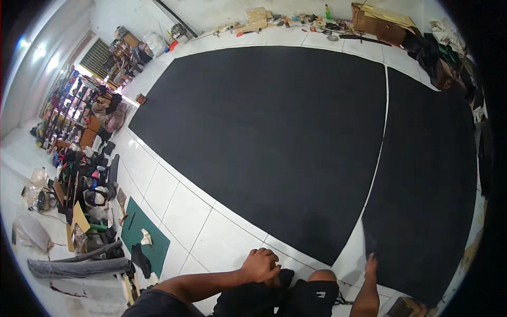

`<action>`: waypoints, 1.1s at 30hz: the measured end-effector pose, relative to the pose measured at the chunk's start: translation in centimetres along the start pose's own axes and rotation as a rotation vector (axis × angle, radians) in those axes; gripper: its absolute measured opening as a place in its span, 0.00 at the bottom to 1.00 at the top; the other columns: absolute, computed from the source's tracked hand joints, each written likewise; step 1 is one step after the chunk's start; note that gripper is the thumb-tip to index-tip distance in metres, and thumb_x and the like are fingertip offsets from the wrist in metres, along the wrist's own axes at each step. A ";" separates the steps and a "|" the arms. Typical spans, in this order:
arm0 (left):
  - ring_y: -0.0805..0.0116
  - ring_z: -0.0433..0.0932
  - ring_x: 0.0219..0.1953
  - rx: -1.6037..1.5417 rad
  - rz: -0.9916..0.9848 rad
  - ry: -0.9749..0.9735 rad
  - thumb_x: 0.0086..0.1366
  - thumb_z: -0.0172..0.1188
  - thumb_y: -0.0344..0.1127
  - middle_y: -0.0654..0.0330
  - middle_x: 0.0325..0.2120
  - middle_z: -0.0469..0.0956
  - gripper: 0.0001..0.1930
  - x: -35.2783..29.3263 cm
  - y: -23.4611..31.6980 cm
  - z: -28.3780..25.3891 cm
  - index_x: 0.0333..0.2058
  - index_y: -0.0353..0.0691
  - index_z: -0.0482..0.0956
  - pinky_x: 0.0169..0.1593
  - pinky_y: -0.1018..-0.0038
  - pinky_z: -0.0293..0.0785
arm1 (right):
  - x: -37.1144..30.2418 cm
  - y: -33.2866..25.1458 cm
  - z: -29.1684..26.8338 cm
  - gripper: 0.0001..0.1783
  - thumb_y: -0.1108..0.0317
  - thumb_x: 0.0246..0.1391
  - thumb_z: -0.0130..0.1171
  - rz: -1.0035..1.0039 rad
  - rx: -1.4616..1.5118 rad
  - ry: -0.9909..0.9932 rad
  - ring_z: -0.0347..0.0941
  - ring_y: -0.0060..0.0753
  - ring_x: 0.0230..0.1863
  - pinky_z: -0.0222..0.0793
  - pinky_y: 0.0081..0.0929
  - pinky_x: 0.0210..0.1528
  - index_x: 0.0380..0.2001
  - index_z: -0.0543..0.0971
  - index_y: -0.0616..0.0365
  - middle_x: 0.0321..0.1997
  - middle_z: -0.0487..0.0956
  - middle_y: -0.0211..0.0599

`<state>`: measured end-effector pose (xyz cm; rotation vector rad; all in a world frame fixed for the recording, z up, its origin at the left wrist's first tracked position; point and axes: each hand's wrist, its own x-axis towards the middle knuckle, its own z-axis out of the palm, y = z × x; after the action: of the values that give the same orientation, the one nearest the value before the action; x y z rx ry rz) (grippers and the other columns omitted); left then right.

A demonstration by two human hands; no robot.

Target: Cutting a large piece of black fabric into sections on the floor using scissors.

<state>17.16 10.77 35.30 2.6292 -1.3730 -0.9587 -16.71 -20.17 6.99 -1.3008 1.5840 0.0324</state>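
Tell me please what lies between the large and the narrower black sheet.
A strip of white tiled floor lies between the large black sheet and the narrower sheet, widest near the right hand; the head view shows this.

Two black sheets [264, 132], left and right; two bare hands [260, 265], near; one green mat [159, 244], left; one green bottle [327, 12], far.

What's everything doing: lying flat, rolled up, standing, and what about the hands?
Large black sheet: spread flat
Narrower black sheet: spread flat
Green mat: flat, things lying on it
Dark roll: rolled up, lying down
Green bottle: upright
Left hand: bent fingers
Right hand: at narrower sheet's edge, grip unclear
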 end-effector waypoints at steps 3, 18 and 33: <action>0.51 0.72 0.52 -0.098 0.023 -0.116 0.58 0.53 0.53 0.54 0.44 0.77 0.21 -1.2 1.4 -0.2 0.41 0.45 0.81 0.54 0.53 0.66 | -1.5 -1.0 -10.2 0.41 0.38 0.62 0.42 0.154 0.314 0.259 0.62 0.49 0.63 0.54 0.44 0.64 0.59 0.66 0.67 0.63 0.66 0.53; 0.49 0.76 0.47 -0.657 0.107 -0.236 0.61 0.58 0.51 0.44 0.42 0.77 0.25 1.3 25.3 -12.9 0.49 0.38 0.75 0.51 0.60 0.72 | -24.7 -28.0 -30.6 0.42 0.39 0.58 0.52 0.019 1.042 0.314 0.61 0.43 0.62 0.52 0.37 0.66 0.64 0.61 0.61 0.63 0.65 0.42; 0.39 0.78 0.37 -0.524 0.266 -0.392 0.56 0.55 0.35 0.36 0.33 0.78 0.47 5.9 50.9 -24.1 0.67 0.31 0.34 0.42 0.53 0.74 | -32.1 -37.3 -41.3 0.35 0.47 0.62 0.50 -0.143 -0.170 -0.455 0.66 0.49 0.59 0.60 0.37 0.60 0.60 0.65 0.67 0.60 0.69 0.50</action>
<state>-4.97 -30.85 66.69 1.8948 -1.2587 -1.5853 -21.29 -36.94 68.82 -1.4154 1.1173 0.3560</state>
